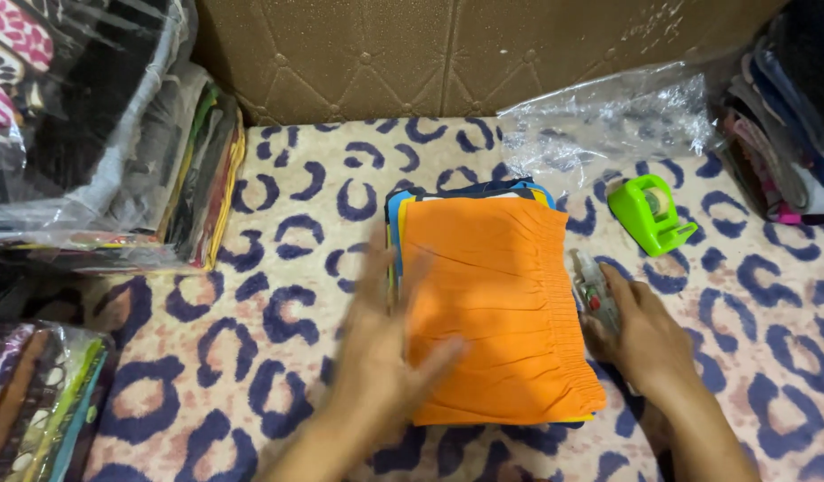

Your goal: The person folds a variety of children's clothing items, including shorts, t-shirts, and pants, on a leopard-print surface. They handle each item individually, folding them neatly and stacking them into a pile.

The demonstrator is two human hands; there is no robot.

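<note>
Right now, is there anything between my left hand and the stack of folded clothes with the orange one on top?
Nothing visible stands between them. The left hand already lies on the left edge of the folded stack, fingers on the orange cloth. The right hand rests at the stack's right side, by a small clear object. The green tape dispenser sits apart.

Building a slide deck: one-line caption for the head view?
Left hand pats orange folded cloth; right hand holds a small clear item.

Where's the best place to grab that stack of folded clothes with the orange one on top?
Probably by the two long sides of the stack of folded clothes, one hand each, fingers slid under the bottom layer. It lies flat, and the left hand and right hand already flank it.
</note>
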